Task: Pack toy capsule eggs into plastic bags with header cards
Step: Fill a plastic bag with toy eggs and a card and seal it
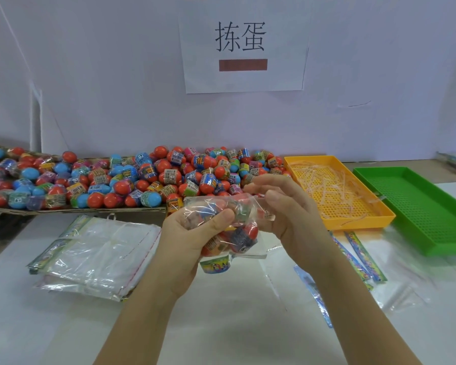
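A clear plastic bag (231, 233) filled with several capsule eggs hangs above the white table, its printed header card (215, 266) pointing down. My left hand (192, 238) grips the bag around its middle, thumb across the front. My right hand (279, 204) pinches the bag's upper open edge between fingers and thumb. A big heap of red, blue and labelled capsule eggs (132, 177) lies on a cardboard sheet behind the hands.
A stack of empty bags with header cards (95, 254) lies at the left. An orange perforated tray (337, 191) holds clear strips; a green tray (416, 206) sits to its right. Loose header cards (361, 256) and bags lie at the right.
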Tool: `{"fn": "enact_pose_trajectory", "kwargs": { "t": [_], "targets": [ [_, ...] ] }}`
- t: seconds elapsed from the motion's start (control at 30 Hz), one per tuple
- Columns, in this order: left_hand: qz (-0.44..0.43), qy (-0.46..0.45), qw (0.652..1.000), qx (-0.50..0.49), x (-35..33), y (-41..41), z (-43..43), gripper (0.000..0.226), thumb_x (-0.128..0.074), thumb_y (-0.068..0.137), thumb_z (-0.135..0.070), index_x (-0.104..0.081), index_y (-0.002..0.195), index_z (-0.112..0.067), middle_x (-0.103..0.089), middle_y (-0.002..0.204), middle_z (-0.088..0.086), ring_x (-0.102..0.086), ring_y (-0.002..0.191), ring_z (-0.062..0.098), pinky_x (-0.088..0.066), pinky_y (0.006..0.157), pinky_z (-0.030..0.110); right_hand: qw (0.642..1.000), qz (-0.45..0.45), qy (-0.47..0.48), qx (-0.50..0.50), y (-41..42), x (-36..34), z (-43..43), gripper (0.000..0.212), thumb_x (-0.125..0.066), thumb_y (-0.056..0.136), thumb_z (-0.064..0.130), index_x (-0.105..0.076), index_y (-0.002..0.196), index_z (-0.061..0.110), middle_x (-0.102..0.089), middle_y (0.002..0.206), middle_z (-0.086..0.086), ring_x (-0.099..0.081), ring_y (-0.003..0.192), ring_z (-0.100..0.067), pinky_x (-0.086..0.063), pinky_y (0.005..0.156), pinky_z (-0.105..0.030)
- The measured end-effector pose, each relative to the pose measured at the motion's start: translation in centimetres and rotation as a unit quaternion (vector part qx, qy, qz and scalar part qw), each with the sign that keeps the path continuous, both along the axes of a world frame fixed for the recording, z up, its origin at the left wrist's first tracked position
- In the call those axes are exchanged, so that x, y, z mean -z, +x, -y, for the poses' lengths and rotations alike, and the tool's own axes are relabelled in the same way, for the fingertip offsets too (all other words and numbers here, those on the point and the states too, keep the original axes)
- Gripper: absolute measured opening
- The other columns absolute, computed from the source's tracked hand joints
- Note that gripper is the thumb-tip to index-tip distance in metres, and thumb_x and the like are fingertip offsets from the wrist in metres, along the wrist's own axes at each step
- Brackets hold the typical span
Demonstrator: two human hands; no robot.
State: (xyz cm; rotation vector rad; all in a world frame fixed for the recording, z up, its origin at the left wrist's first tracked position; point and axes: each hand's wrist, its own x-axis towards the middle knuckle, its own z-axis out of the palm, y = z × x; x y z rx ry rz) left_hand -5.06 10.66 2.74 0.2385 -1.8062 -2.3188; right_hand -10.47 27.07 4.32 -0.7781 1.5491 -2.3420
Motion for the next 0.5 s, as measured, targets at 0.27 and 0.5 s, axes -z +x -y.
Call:
{"fn": "enact_pose_trajectory", "kwargs": {
  "t": [0.27, 0.5],
  "targets": [
    [-0.018, 0.040, 0.998, 0.039, -0.3, 0.1, 0.1, 0.034, -0.078, 0.052, -0.035, -0.080, 0.081, -0.017, -0.076, 0.091, 0.011, -0.074, 0.078, 0.023, -0.058, 0.058, 0.029, 0.982, -0.132, 0.111, 0.076, -0.1, 0.3, -0.6, 0.023, -0.070, 0.075, 0.006, -0.065, 0.090, 0.022, -0.067, 0.083, 0.003, -0.064, 0.074, -0.015, -0.056, 0.064, -0.030],
    [-0.006, 0.040, 0.998, 0.049, -0.6, 0.4, 0.1, 0.043, -0.078, 0.052, -0.034, -0.075, 0.089, -0.013, -0.076, 0.092, 0.013, -0.074, 0.077, 0.024, -0.059, 0.058, 0.030, 0.974, -0.171, 0.103, 0.106, 0.6, -0.1, 0.0, 0.016, -0.070, 0.079, 0.016, -0.069, 0.094, 0.021, -0.073, 0.083, 0.007, -0.070, 0.070, -0.017, -0.058, 0.058, -0.029]
  ]
}}
